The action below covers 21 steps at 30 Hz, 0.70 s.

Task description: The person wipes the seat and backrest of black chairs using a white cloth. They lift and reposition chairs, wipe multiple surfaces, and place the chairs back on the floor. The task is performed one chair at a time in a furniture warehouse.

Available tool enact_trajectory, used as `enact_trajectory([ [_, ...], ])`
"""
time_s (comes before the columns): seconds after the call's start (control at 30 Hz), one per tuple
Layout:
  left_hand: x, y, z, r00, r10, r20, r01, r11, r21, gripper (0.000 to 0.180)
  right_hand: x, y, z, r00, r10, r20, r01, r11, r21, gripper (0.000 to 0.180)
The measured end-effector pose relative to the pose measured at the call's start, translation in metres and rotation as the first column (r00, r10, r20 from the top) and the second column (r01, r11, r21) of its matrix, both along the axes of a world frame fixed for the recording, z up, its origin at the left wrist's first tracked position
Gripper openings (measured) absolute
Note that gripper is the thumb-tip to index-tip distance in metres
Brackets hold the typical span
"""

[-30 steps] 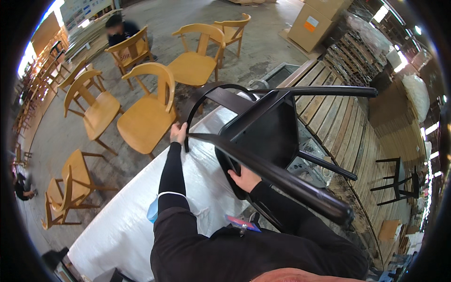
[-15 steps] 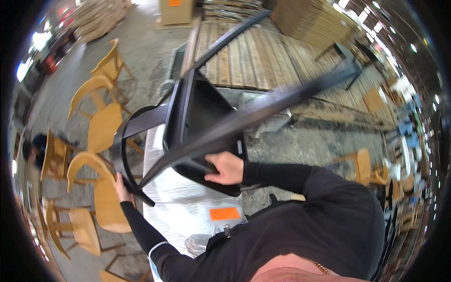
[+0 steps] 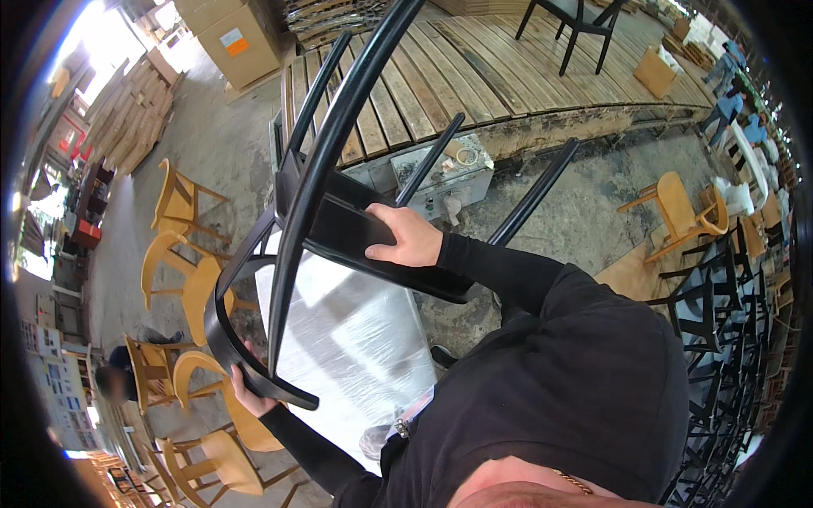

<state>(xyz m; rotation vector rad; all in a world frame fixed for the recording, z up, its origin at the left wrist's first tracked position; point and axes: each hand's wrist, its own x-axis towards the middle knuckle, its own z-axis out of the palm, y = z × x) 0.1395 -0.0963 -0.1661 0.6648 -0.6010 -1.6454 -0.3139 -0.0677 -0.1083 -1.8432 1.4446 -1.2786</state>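
Note:
A black wooden chair (image 3: 356,218) is held tilted on its side in front of me, its legs pointing away and to the right. My left hand (image 3: 251,385) grips the curved backrest rail (image 3: 227,339) near its end, the thumb side partly behind the rail. My right hand (image 3: 408,239) is closed on the edge of the seat, thumb and fingers on its dark surface. Below the chair lies a worktop wrapped in clear plastic film (image 3: 356,339). One long leg passes close to the camera, across the view of the backrest.
Several light wooden chairs (image 3: 199,288) stand on the left, where a person (image 3: 118,381) is low beside them. A slatted wooden platform (image 3: 474,72) lies ahead, with another black chair (image 3: 580,30) on it. A grey box (image 3: 461,182) sits before the platform; stacked black chairs (image 3: 711,339) fill the right.
The chair has turned in my hands: its legs have swung round and more of them show. My view has shifted, and both hands keep their hold on backrest and seat.

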Motion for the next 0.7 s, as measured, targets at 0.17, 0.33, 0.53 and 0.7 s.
enact_trajectory([
  [0.17,-0.126,0.03,0.068,0.999,0.033,0.033,-0.029,0.995,-0.099,0.055,-0.094,0.011,-0.011,0.945,-0.29,0.154,0.291,0.957,0.017,0.043],
  [0.33,-0.309,0.01,0.179,0.922,0.13,0.364,-0.119,0.992,-0.051,0.038,-0.234,0.014,-0.037,0.815,-0.356,0.457,0.206,0.916,0.344,0.045],
  [0.53,-0.49,-0.012,0.311,0.857,0.031,0.514,0.109,0.965,-0.239,0.049,-0.398,-0.003,0.034,0.714,-0.183,0.676,0.135,0.983,0.124,0.036],
  [0.7,-0.548,-0.039,0.411,0.74,-0.134,0.659,0.342,0.919,-0.197,0.062,-0.488,0.001,0.128,0.723,-0.15,0.674,0.208,0.978,-0.005,0.039],
])
